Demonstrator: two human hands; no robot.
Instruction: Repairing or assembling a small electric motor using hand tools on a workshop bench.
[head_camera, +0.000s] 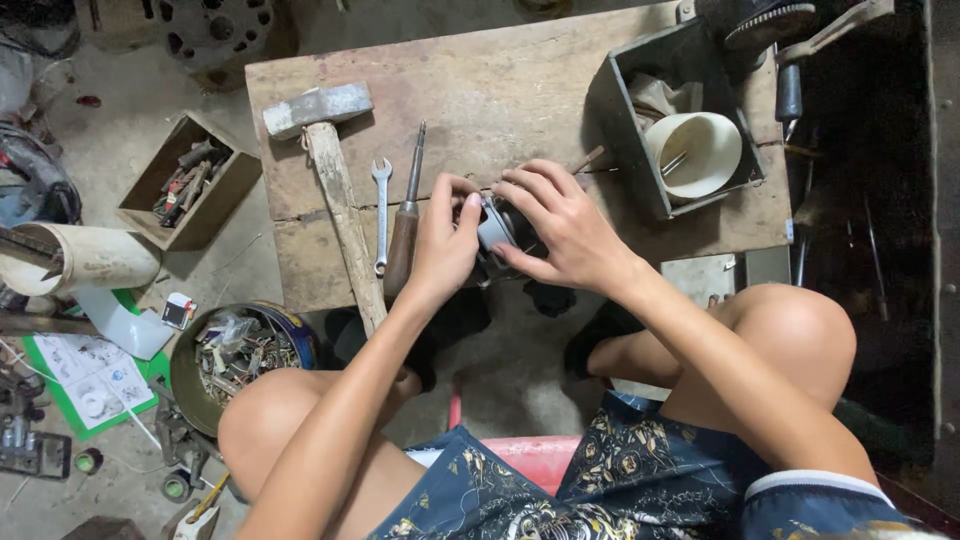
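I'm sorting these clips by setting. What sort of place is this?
Probably a small repair workshop: a worn wooden bench carries a hammer, a wrench and a screwdriver, and a tin of scrap metal bits sits on the floor.

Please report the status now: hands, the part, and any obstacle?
Left hand and right hand both grip small grey metal part on wooden bench. Screwdriver lies beside left hand.

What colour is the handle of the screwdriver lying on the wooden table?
Brown, like dark wood; the screwdriver shows best in the head view.
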